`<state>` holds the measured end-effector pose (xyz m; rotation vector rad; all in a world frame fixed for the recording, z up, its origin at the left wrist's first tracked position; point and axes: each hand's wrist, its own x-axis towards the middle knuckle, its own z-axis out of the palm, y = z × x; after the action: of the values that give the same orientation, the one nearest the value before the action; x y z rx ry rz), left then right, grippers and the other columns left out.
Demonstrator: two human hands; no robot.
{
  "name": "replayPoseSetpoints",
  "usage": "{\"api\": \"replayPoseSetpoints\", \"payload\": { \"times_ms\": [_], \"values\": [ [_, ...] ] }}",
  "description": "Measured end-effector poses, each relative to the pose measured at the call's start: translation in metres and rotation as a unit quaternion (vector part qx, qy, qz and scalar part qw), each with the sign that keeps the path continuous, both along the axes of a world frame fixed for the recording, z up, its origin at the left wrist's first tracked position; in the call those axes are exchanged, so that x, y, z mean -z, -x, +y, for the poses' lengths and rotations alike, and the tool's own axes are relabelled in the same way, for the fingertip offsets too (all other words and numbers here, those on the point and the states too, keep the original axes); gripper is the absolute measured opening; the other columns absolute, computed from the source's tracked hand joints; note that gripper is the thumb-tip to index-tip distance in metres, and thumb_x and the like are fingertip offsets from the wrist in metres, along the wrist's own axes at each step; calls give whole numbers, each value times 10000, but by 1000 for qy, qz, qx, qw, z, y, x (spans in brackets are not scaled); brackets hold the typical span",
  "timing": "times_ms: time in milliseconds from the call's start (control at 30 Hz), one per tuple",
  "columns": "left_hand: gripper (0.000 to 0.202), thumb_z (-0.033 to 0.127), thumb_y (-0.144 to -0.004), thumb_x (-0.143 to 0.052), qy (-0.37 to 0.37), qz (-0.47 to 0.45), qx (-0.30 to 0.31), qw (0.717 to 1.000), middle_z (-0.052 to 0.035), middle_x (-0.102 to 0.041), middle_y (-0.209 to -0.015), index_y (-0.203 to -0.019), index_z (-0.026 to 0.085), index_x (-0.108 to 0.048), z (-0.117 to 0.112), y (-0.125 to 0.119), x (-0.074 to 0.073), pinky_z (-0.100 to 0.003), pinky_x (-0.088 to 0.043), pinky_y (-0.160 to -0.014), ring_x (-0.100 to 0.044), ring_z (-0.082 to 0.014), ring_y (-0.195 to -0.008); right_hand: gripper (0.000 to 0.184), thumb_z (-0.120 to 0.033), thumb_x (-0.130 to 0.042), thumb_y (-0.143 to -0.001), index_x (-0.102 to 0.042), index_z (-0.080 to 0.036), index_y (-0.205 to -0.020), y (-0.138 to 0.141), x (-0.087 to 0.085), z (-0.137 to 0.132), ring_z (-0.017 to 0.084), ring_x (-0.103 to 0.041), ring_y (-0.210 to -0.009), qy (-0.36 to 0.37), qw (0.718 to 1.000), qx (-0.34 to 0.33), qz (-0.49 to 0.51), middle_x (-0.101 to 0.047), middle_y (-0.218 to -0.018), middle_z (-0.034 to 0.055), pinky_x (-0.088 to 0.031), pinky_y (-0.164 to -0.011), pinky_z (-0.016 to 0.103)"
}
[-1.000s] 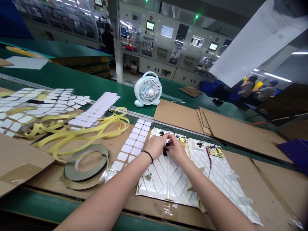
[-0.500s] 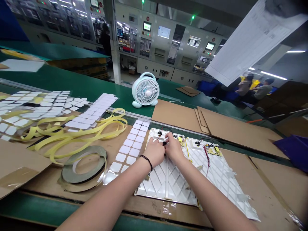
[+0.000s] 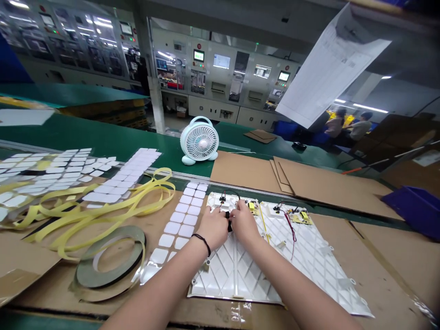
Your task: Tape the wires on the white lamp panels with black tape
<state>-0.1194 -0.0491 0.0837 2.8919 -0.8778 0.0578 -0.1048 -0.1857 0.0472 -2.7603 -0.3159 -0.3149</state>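
Okay, small black part [image 3: 227, 221] sits at the far left end of the white ribbed panel [image 3: 309, 256], between both hands. Left hand [image 3: 215, 227] and right hand [image 3: 242, 224] meet fingertip to fingertip and both pinch it, fingers curled in; what the part is, I cannot tell. Black wristband [image 3: 202, 241] on the left wrist. Black wire loop [image 3: 229, 193] is just beyond the fingers, at the panel's far edge. Two small circuit boards [image 3: 300, 216] and a red wire [image 3: 291, 229] lie on the panel to the right of the hands. Panel lies flat on brown cardboard [image 3: 378, 270]. Sheet of white pads [image 3: 185, 215] touches the panel's left edge; tape roll [image 3: 110, 259] and loose yellow strips [image 3: 103, 204] lie further left. Small desk fan [image 3: 199, 143] stands upright on the green belt behind, well apart.
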Motion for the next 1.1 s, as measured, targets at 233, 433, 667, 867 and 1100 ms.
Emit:
{"api": "replayPoseSetpoints", "payload": {
  "times_ms": [233,433,667,867,1100],
  "values": [
    [207,159,-780,-477,0,-1,6,1000,-117,-640,-983,-824,170,-680,-1,-2,4,-510,-316,-918,-508,-287,-999,283,-160,-433,-881,-640,-235,-1058,44,-11,9,302,-425,-979,162,987,12,-5,-537,-1128,98,-306,-783,439],
    [214,155,-762,-481,38,-56,-15,998,-98,-635,-891,-720,172,-690,7,-13,1,-458,-337,-828,-511,-263,-927,334,-130,-390,-868,-585,-188,-1133,46,-7,17,309,-421,-998,183,982,40,13,-513,-1186,132,-295,-782,459],
    [203,176,-810,-497,49,-112,-44,992,-90,-601,-901,-836,222,-693,6,-21,8,-450,-306,-780,-460,-279,-936,321,-112,-378,-860,-616,-159,-1071,48,-16,29,307,-442,-1000,164,983,66,52,-525,-1157,139,-303,-775,440],
    [168,199,-818,-550,-12,-142,-14,990,-133,-552,-958,-756,170,-704,-2,-43,4,-445,-298,-780,-420,-289,-970,390,-97,-362,-868,-577,-165,-1186,55,-11,32,312,-441,-1022,152,983,88,57,-529,-1171,143,-302,-781,447],
    [149,206,-817,-584,-35,-181,65,981,-111,-541,-929,-733,151,-694,-11,-55,2,-454,-286,-807,-415,-275,-963,411,-78,-381,-844,-592,-191,-1178,54,-18,27,304,-446,-1018,137,984,91,62,-539,-1149,133,-287,-788,453]
  ]
}}
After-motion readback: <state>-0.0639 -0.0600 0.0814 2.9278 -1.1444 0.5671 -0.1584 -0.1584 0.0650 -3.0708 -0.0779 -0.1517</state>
